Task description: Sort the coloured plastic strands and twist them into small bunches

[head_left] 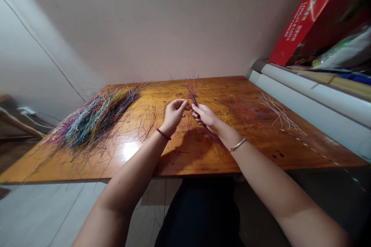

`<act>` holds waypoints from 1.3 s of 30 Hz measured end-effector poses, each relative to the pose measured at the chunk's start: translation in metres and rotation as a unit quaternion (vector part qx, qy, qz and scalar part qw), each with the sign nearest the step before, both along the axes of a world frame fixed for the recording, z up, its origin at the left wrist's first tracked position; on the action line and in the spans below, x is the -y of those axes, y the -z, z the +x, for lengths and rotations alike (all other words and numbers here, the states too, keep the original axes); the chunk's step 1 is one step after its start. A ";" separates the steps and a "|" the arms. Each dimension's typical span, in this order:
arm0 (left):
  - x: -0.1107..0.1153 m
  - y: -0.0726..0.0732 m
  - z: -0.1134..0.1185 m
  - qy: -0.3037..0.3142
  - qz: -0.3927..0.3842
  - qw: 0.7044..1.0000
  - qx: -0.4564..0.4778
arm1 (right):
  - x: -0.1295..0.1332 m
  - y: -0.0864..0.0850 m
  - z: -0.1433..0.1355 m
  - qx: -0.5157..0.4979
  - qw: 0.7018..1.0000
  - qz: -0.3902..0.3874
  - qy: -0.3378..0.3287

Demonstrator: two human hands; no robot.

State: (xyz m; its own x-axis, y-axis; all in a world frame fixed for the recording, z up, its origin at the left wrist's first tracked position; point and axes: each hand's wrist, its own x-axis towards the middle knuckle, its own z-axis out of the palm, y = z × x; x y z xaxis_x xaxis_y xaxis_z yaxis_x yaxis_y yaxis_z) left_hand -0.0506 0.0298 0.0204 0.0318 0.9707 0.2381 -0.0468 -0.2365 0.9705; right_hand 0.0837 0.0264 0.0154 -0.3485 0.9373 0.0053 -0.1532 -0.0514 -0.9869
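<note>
My right hand (204,116) is closed around a bundle of thin purple and reddish wires (192,89). Their loose ends fan out above the fist, and the tails hang below it past the wrist. Close by on the left, my left hand (176,114) has its thumb and fingertips pinched together at the side of the bundle. Whatever lies between those fingertips is too small to make out. Both hands are held above the wooden table (185,162).
A big heap of many-coloured wires (98,117) lies on the table's left. Loose dark strands (145,117), yellow wires (218,110) and white wires (279,112) are scattered about. At the right, a red box (307,19) stands on a white ledge (313,85). A wall rises behind.
</note>
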 end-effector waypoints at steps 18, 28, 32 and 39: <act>-0.001 0.002 0.000 0.038 -0.040 0.997 0.062 | -0.001 0.000 0.001 -0.002 0.999 0.012 0.048; -0.005 0.006 -0.002 0.051 -0.062 0.988 0.132 | -0.001 0.000 0.002 -0.022 0.999 -0.009 0.030; -0.006 0.006 -0.004 0.053 -0.089 0.985 0.136 | -0.001 0.000 0.003 -0.029 0.999 -0.009 0.017; -0.005 0.005 -0.008 0.144 -0.088 0.976 0.136 | 0.004 -0.004 0.000 -0.019 1.000 -0.013 -0.001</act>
